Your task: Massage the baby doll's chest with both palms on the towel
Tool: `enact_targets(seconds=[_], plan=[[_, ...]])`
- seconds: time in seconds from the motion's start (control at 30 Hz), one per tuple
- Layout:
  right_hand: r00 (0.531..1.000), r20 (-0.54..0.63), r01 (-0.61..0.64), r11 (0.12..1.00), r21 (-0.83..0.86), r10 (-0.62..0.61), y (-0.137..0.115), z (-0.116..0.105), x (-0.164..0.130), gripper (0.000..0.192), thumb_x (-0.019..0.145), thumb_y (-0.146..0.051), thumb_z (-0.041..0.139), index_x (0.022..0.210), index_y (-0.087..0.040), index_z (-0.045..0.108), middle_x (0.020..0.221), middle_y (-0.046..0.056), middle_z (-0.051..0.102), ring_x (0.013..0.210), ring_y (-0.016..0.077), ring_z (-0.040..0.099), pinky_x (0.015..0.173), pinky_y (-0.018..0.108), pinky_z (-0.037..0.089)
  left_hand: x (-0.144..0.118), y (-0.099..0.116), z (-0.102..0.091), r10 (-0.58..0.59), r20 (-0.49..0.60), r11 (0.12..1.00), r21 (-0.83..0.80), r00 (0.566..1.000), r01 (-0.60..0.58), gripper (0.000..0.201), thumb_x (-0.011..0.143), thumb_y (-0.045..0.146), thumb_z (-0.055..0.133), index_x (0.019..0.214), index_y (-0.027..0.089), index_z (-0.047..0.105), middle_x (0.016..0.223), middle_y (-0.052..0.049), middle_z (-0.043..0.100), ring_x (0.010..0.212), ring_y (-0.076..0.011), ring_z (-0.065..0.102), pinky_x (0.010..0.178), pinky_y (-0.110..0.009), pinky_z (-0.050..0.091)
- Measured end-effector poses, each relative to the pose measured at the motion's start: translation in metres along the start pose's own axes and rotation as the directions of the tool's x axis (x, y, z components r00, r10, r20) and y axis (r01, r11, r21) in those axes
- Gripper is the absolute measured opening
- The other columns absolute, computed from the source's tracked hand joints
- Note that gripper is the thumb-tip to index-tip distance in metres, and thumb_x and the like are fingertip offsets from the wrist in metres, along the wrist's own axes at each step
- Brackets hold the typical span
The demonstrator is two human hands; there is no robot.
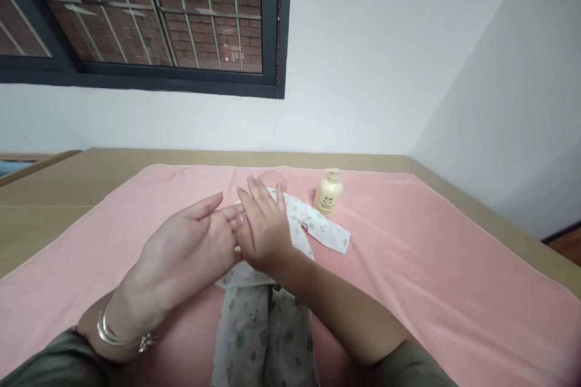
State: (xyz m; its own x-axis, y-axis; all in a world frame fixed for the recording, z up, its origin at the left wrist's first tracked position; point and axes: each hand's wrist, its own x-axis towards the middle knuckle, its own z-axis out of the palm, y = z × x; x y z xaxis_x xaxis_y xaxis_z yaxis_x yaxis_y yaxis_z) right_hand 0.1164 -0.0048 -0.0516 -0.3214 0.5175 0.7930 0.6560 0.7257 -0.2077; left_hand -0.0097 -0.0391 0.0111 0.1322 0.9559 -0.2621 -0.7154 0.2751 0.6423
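**Doll in printed clothes, lying under your two flat hands**

Doll (272, 290) lies lengthwise in the middle of the pink towel (431, 266), its bare head (273, 180) pointing toward the wall and its legs toward you. Your right hand (263, 227) rests palm down over its chest, fingers straight and together, forearm angled in from the lower right. Your left hand (186, 254) stands on its edge just beside it, fingers stretched out, fingertips touching the right hand's fingers. Neither hand is closed around anything. A silver bracelet (118, 334) circles your left wrist. A small yellow pump bottle (328, 193) stands upright near the doll's head.
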Motion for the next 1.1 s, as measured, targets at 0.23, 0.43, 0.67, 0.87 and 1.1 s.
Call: enact_targets(seconds=[0.23,0.43,0.67,0.87,1.1], plan=[[0.952,0.151,-0.267,0.964,-0.010,0.266,0.024,0.045,-0.017,0.050,0.106,-0.022,0.031,0.153,-0.012,0.044,0.157,0.013,0.049,0.149,0.0217,0.040,0.127,0.046,0.025,0.031,-0.034,0.019,0.159,-0.151,0.985,-0.036,0.976,-0.166,0.025,0.090,0.008,0.044,0.095,0.012,0.068,0.098,-0.012,0.075,0.108,-0.0186,0.073,0.106,-0.030,0.057],[0.871,0.424,-0.173,0.962,-0.209,0.249,0.036,0.045,-0.024,0.057,0.105,-0.023,0.038,0.160,-0.008,0.034,0.161,0.018,0.040,0.153,0.0316,0.032,0.127,0.054,0.020,0.068,-0.074,-0.024,0.414,-0.082,0.903,0.166,0.907,-0.397,0.035,0.081,0.012,0.056,0.112,0.021,0.071,0.128,-0.005,0.073,0.136,-0.0200,0.058,0.124,-0.036,0.040],[0.763,0.645,0.088,0.995,-0.049,-0.036,0.066,0.012,-0.030,0.059,0.104,-0.040,0.047,0.154,-0.010,0.046,0.167,0.014,0.030,0.160,0.0289,0.012,0.130,0.053,0.008,0.099,-0.096,-0.068,0.449,0.023,0.644,0.685,0.893,-0.341,0.050,0.092,0.024,0.047,0.140,0.019,0.058,0.162,-0.009,0.047,0.152,-0.0238,0.040,0.129,-0.041,0.025],[0.786,0.590,-0.139,0.982,-0.127,0.188,0.081,0.000,-0.040,0.059,0.109,-0.043,0.035,0.160,-0.014,0.037,0.168,0.011,0.027,0.159,0.0264,0.015,0.130,0.052,0.013,0.117,-0.089,-0.069,0.500,0.118,0.284,0.913,0.858,-0.292,0.052,0.099,0.030,0.039,0.146,0.016,0.054,0.163,-0.012,0.044,0.155,-0.0242,0.035,0.130,-0.043,0.019],[0.776,0.599,-0.099,0.976,-0.192,0.197,0.052,0.018,-0.038,0.065,0.103,-0.033,0.043,0.160,-0.002,0.033,0.167,0.020,0.026,0.159,0.0314,0.015,0.130,0.054,0.008,0.138,-0.072,-0.054,0.585,0.130,0.121,0.962,0.800,-0.245,0.043,0.101,0.027,0.030,0.116,0.023,0.070,0.138,-0.008,0.069,0.136,-0.0224,0.056,0.125,-0.043,0.029]])
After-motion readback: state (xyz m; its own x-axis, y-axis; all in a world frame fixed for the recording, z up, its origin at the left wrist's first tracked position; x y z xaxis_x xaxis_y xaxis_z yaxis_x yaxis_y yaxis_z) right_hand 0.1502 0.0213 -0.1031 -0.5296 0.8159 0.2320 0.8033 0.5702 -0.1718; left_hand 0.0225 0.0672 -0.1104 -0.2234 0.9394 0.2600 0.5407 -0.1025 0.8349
